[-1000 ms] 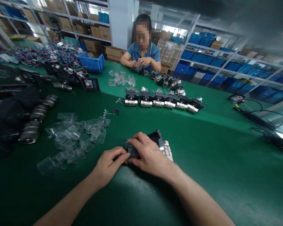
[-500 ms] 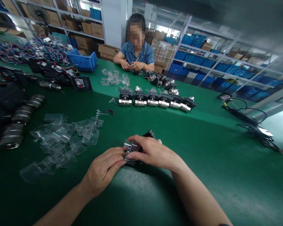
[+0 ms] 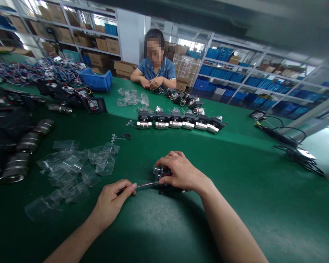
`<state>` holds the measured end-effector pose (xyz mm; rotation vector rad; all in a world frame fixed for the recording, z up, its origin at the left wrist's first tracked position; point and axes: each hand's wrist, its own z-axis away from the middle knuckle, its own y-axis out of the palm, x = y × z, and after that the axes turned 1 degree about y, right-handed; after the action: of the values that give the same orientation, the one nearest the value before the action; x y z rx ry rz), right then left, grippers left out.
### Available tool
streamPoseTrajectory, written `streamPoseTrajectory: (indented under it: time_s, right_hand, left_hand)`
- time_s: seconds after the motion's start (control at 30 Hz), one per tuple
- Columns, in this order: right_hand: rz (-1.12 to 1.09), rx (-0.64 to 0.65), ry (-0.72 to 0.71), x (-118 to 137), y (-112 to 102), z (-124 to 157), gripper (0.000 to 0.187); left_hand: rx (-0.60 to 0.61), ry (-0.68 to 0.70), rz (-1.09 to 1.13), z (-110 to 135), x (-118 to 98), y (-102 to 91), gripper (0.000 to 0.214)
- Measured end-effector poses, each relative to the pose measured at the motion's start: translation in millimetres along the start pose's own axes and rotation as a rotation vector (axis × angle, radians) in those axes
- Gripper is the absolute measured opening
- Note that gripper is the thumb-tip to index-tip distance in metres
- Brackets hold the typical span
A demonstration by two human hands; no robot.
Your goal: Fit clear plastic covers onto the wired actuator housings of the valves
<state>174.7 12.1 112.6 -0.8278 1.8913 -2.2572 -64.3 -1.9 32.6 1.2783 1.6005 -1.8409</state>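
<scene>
My right hand [image 3: 181,171] covers and grips a black valve unit with a clear plastic cap [image 3: 159,171] on the green table [image 3: 249,204]. Thin wires [image 3: 146,185] run out of the unit to the left. My left hand [image 3: 112,201] pinches the ends of those wires between thumb and fingers, pulled out a little way from the unit. Most of the unit is hidden under my right palm.
A heap of clear plastic caps [image 3: 76,168] lies to the left. A row of finished valve units [image 3: 178,122] stands further back. Metal fittings [image 3: 24,149] sit at far left. A person [image 3: 153,69] works across the table. Cables [image 3: 287,142] lie right.
My left hand has moved away to the left from the unit, drawing the wires out straight. My right hand stayed on the unit, which now sits lower under the palm.
</scene>
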Motion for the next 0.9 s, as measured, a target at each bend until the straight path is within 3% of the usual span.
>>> streamPoseTrajectory:
  time_s: [0.17,0.3,0.37,0.47,0.6,0.73,0.9]
  right_hand:
    - [-0.033,0.030,0.031,-1,-2,0,0.039]
    - [-0.071,0.039,0.027,-2,-2,0,0.040]
    - [-0.073,0.043,0.015,-2,-2,1,0.041]
    - [-0.069,0.024,-0.011,-2,0,1,0.042]
    - [-0.096,0.013,-0.032,-2,1,2,0.040]
    - [-0.126,0.023,-0.063,-2,1,2,0.039]
    - [-0.165,-0.014,-0.072,-4,3,0,0.042]
  left_hand:
    - [0.034,-0.007,-0.020,-4,0,-1.6,0.040]
    - [-0.182,0.125,-0.087,-6,-7,-10.3,0.027]
    - [-0.212,0.228,-0.150,-8,-14,-14.4,0.023]
    - [-0.048,0.291,-0.214,-15,-27,-13.6,0.020]
    - [0.160,0.197,-0.231,-26,-42,-2.0,0.017]
    - [0.231,0.127,-0.184,-31,-46,4.4,0.017]
    - [0.274,0.090,-0.147,-32,-44,-3.5,0.022]
